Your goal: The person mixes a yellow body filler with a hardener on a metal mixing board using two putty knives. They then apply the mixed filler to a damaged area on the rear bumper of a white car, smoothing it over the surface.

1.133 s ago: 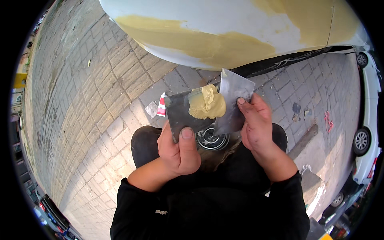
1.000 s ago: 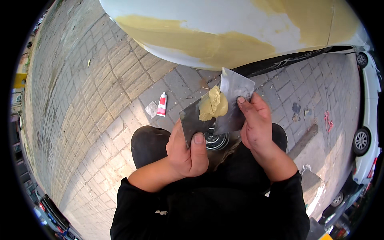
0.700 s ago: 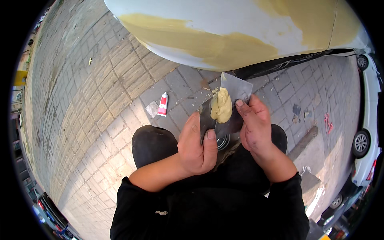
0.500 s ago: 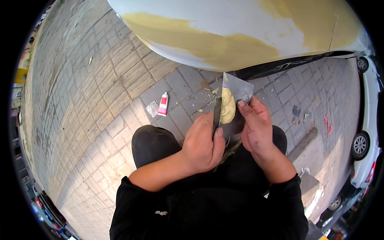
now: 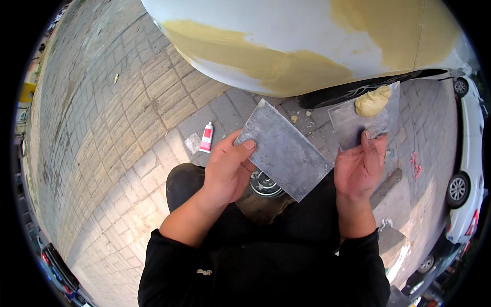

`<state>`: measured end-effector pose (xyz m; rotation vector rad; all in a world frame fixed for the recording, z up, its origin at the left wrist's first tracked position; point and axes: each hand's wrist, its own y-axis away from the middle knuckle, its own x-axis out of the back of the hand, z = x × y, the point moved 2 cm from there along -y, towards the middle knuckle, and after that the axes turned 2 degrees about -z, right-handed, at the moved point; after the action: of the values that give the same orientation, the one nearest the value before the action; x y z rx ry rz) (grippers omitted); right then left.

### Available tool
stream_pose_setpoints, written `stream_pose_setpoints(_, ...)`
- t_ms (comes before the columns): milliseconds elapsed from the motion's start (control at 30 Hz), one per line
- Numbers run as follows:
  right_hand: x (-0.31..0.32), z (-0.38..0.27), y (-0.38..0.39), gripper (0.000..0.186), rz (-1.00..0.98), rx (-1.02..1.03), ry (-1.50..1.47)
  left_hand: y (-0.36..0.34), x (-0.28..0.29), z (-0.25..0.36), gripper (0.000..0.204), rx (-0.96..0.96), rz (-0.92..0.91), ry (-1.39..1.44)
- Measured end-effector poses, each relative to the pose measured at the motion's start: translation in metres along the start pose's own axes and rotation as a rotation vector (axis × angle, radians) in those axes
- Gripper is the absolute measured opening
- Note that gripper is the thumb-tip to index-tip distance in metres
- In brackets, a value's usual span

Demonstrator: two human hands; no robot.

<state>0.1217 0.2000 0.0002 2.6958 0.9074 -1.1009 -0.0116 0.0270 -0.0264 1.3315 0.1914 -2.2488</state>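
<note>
My left hand (image 5: 222,174) grips a bare, rectangular grey metal plate (image 5: 284,153) by its left side, thumb on top, the plate tilted across the middle. Over on the right, my right hand (image 5: 360,169) pinches another metal plate (image 5: 342,123), which carries a thick lump of pale yellow putty (image 5: 372,101) on its upper part. The two plates are apart. Partly hidden under the left one, a round tin (image 5: 261,187) sits between my knees. A white and red tube (image 5: 206,137) lies on the pavement left of my left hand, beside a small pale scrap (image 5: 193,144).
A car's white body panel (image 5: 286,36) with yellowish filler patches spans the top, a dark tyre (image 5: 312,100) under it. Paving (image 5: 128,153) surrounds me, with crumbs, a pink strip (image 5: 415,165) and scraps. Parked white cars (image 5: 463,169) line the right edge; other vehicles show lower left.
The plates have parted: my right hand moved up and right with all the putty on its plate, while my left hand's plate turned flatter and now shows a bare face.
</note>
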Motion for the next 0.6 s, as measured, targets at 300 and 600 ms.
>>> stream_pose_setpoints(300, 0.017, 0.022, 0.047, 0.052, -0.591, -0.188, 0.069, 0.005, -0.012, -0.018, 0.035, 0.116, -0.041, 0.113)
stream_pose_setpoints(600, 0.047, 0.055, 0.067, 0.047, -0.819, -0.370, 0.356, 0.023, -0.015, -0.013, 0.040, 0.013, -0.212, 0.148)
